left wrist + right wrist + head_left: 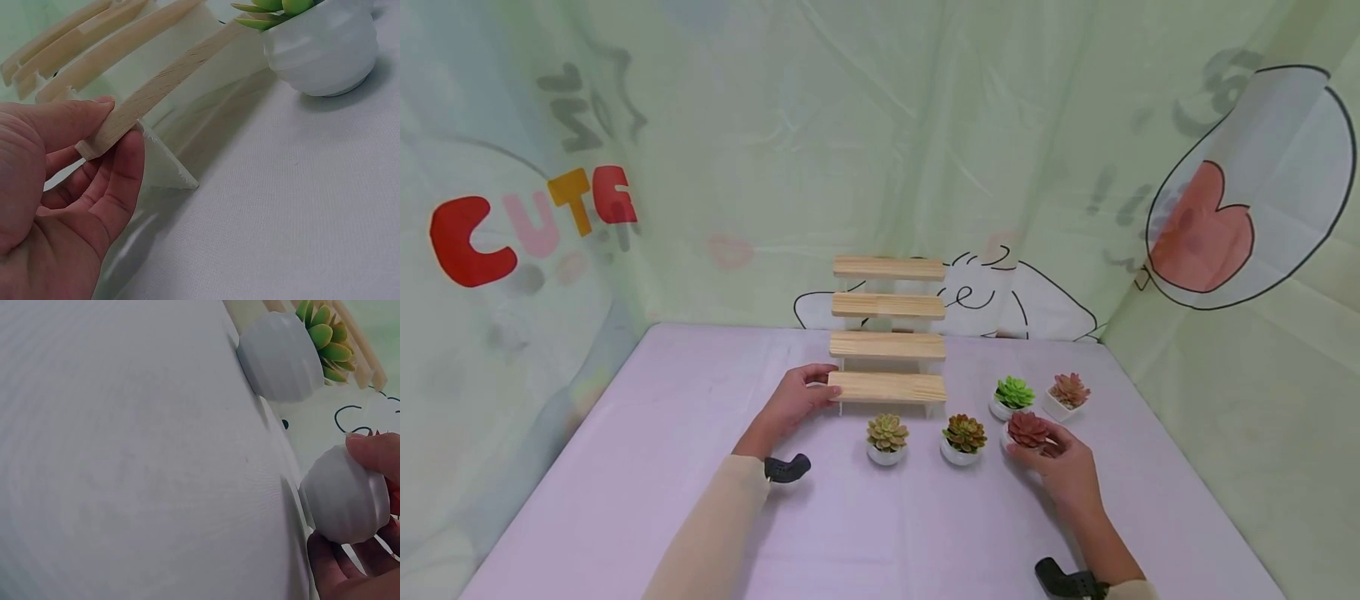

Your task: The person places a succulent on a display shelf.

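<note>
A tiered wooden shelf stand [887, 345] with clear supports stands at the back of the table. My left hand [801, 394] pinches the left end of its lowest board [165, 78], thumb above and fingers beneath. My right hand [1063, 467] grips a white round pot [345, 497] holding a dark red succulent [1027, 429], thumb on one side and fingers on the other. Left of it sits a brown-green succulent [964, 434] in a white pot. A pale green succulent [887, 433] stands in front of the stand.
Behind the gripped pot are a bright green succulent [1015, 392] in a round pot and a pinkish succulent [1069, 390] in a square one. A pale cloth covers the table [880, 533]. Printed curtains [880, 150] hang at the back and both sides.
</note>
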Motion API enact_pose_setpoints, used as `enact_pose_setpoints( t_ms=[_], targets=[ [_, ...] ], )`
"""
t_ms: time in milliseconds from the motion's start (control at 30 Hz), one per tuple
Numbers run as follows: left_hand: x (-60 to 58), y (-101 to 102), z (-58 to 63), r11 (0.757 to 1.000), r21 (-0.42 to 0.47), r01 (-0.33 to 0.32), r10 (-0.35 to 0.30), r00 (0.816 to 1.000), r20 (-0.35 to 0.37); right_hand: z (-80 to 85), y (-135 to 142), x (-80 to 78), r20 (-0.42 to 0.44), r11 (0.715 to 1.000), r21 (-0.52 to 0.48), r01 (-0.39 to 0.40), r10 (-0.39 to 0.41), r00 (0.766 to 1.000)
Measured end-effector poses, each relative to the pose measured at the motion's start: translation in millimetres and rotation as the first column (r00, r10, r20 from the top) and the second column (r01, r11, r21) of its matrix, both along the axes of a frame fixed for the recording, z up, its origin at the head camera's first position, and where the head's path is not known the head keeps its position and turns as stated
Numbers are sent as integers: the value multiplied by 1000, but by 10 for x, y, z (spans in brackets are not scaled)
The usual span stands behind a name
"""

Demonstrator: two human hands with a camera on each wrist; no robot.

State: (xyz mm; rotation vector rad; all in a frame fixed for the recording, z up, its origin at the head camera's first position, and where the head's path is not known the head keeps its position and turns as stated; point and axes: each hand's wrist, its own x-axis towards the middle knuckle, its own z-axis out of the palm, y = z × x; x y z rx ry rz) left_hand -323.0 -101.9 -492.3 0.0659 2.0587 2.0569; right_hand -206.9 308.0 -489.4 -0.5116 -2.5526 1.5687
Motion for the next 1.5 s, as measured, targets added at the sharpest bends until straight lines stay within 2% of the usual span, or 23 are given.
enact_pose_setpoints(
  t_ms=[333,700,833,1033,1233,1500],
  targets=[
    [-1,-6,56,999,-31,6,-6,1000,13,111,-50,28,-44,999,-51,-4,2,999],
    [-40,10,-4,1000,3,2,-2,1000,-10,276,-206,14,-87,999,-36,-38,35,996],
    [-43,11,-11,1000,2,-5,5,1000,4,339,-269,-29,-113,996,-52,-71,65,991],
    [-39,10,2,1000,-15,-12,12,1000,23,472,-357,-121,-98,993,-52,-106,101,990],
    [-40,10,6,1000,-4,-11,12,999,33,619,-505,-218,-119,985,-75,-157,148,982],
    [-22,6,19,1000,-6,-13,13,1000,28,725,-740,-387,-164,979,-28,-202,195,967]
  ],
)
